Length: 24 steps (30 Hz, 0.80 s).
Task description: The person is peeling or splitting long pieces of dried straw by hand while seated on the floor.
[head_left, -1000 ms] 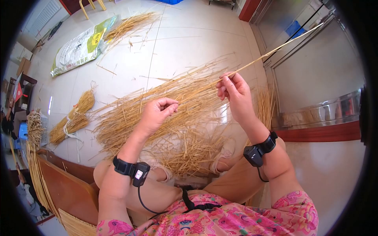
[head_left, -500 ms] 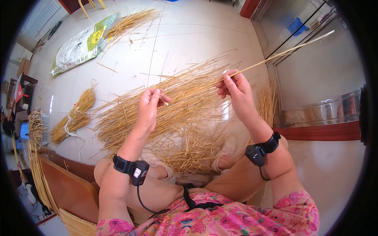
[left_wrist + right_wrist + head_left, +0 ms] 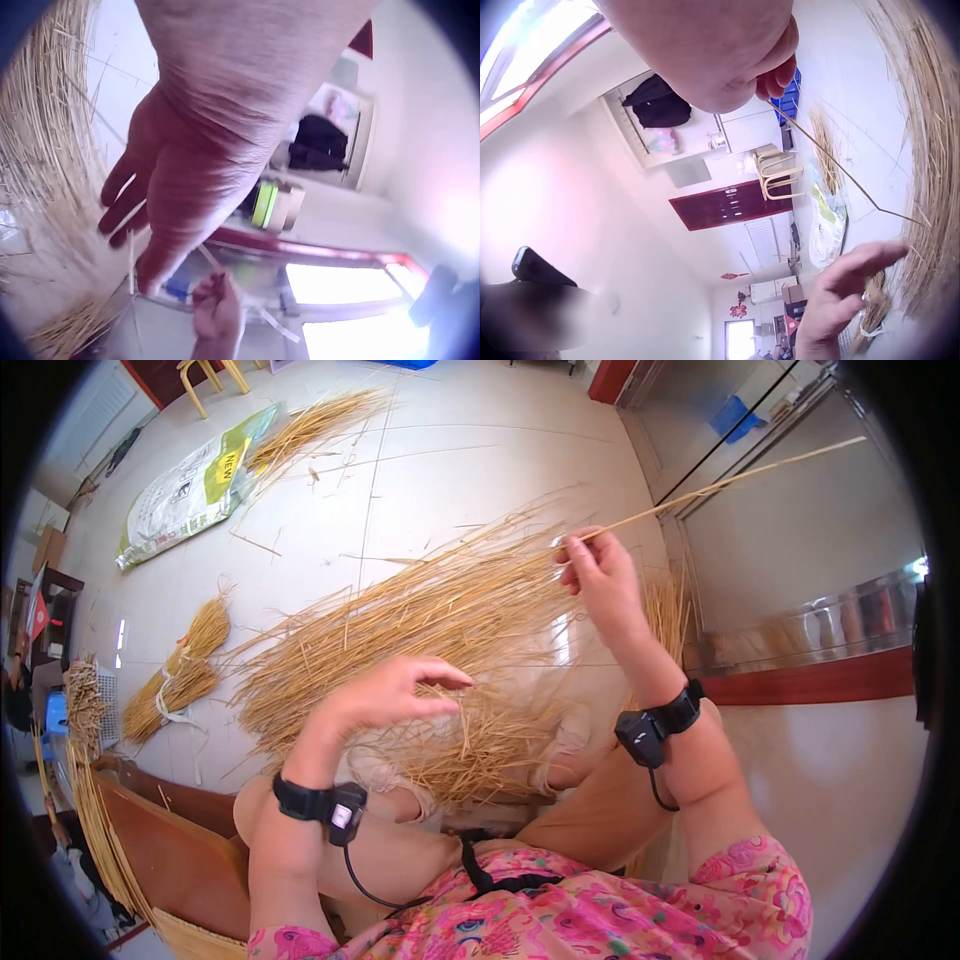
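Observation:
In the head view my right hand [image 3: 605, 575] pinches a long, thin straw stalk [image 3: 720, 486] between thumb and forefinger. The stalk points up and right, across the glass door. From the right wrist view, its other part [image 3: 817, 144] runs away from the hand and bends sharply near its end. My left hand [image 3: 390, 695] hovers lower and left, thumb and fingers apart, holding nothing. A thin pale strip [image 3: 131, 262] shows beside its thumb in the left wrist view. Beneath both hands lies a wide heap of straw [image 3: 400, 610], with shorter broken pieces [image 3: 480, 745] between the feet.
A tied straw bundle [image 3: 190, 660] lies on the floor at the left. Behind it is a printed bag [image 3: 190, 495] with straw at its mouth. A wooden chair [image 3: 170, 840] stands close on the left, a framed glass door [image 3: 800, 550] on the right.
My left hand, earlier curled with a small pale tip at its fingers, has come down toward the body and spread its fingers. The right hand keeps its pinch on the stalk.

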{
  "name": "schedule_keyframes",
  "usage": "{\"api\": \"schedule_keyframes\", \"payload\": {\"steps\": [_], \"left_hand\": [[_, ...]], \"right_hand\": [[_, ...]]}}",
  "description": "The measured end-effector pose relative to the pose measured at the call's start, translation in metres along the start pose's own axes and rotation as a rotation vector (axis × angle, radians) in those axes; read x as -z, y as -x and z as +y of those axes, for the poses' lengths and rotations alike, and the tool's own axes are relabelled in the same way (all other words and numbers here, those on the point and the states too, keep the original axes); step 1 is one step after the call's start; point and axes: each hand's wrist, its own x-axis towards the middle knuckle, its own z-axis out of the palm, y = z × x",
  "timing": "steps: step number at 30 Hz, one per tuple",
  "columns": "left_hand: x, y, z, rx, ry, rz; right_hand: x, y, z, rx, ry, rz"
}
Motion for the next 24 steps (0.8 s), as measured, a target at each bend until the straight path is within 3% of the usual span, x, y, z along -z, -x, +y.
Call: {"api": "schedule_keyframes", "payload": {"steps": [2, 5, 6, 9, 12, 15, 18, 21, 24], "left_hand": [[-0.024, -0.007, -0.010, -0.236, -0.486, 0.221], [-0.036, -0.015, -0.006, -0.039, -0.461, 0.632], [-0.036, -0.018, -0.003, -0.150, -0.576, 0.749], [-0.037, -0.023, -0.011, -0.173, -0.261, 0.682], [-0.032, -0.018, -0.021, -0.020, -0.333, 0.460], [-0.030, -0.015, -0.024, 0.056, -0.482, 0.534], [-0.019, -0.013, -0.042, -0.044, -0.580, 0.630], [-0.013, -0.012, -0.039, 0.066, -0.358, 0.615], [-0.011, -0.014, -0.022, 0.030, -0.101, 0.547]], "right_hand": [[-0.008, 0.006, 0.004, -0.041, -0.028, -0.086], [-0.024, 0.024, 0.016, -0.123, -0.119, -0.226], [-0.031, 0.032, 0.021, -0.143, -0.137, -0.280], [-0.046, 0.049, 0.025, -0.204, -0.172, -0.409], [-0.045, 0.050, 0.019, -0.239, -0.177, -0.450], [-0.028, 0.026, 0.006, -0.151, -0.211, -0.268], [-0.003, 0.002, -0.004, -0.047, -0.261, -0.011], [0.008, -0.005, -0.005, -0.020, -0.301, 0.072], [-0.001, 0.005, -0.003, -0.041, -0.273, -0.043]]}}
